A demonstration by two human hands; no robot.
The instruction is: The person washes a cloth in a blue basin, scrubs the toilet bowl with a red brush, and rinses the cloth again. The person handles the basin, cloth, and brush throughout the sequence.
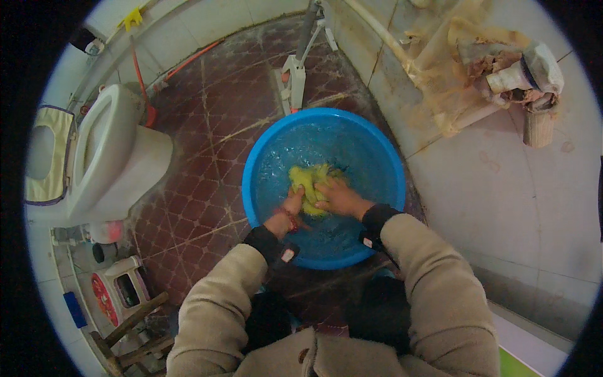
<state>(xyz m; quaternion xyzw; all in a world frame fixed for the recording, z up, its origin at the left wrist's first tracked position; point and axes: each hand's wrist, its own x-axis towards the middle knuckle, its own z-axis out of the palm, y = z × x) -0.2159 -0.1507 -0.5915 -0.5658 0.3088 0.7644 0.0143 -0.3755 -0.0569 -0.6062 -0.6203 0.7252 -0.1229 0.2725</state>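
Observation:
A wet yellow-green cloth (307, 187) lies bunched in the water of a round blue basin (252, 169). My left hand (293, 205) grips the cloth at its left side, with the thumb on top and the other fingers partly under water. From the right, my right hand (340, 196) grasps the same cloth, its fingers bent over the folds. Both hands are close together near the middle of the basin. Dark cuffs circle my wrists below beige sleeves, and a red band shows on the left wrist. The underside of the cloth is hidden.
The basin stands on a dark red tiled floor (188, 157). A white toilet (125, 151) is at the left, with a small stool (119, 289) and a wooden frame (129, 333) nearer me. A grey-white stand (293, 81) rises behind the basin. A pale wall ledge (502, 188) borders the right.

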